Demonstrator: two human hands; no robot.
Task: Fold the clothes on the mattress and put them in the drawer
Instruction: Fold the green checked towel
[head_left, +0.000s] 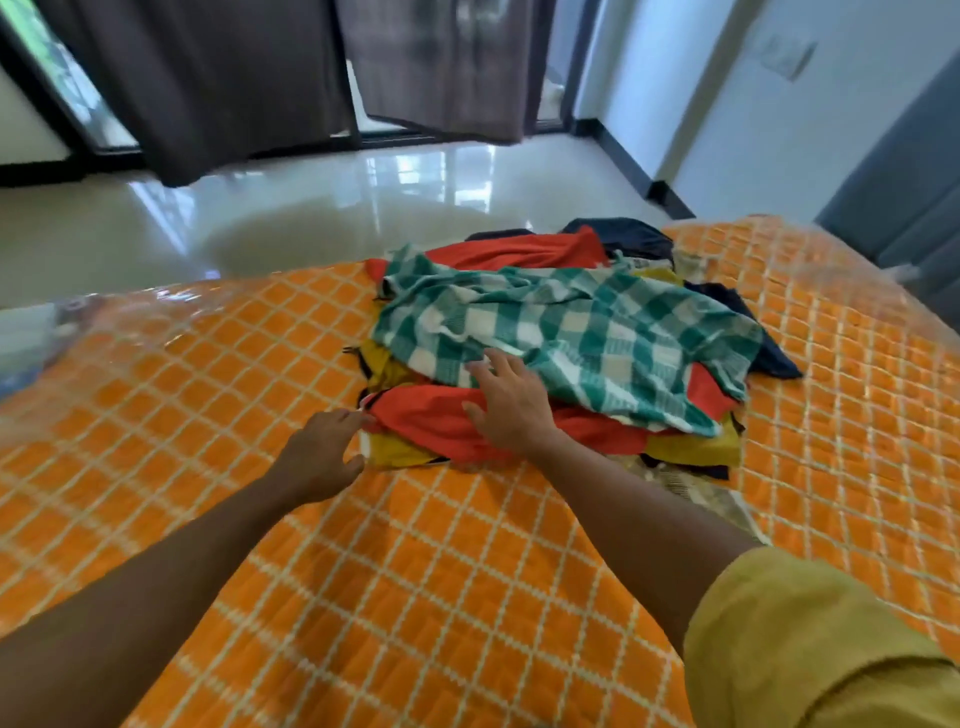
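We see the clothes heaped on the orange mattress. Our right hand rests flat on the red shirt, fingers spread; our left hand reaches its edge, fingers loosely open.

Bare mattress lies along its near edge and left side; the clothes pile blocks the far-middle.
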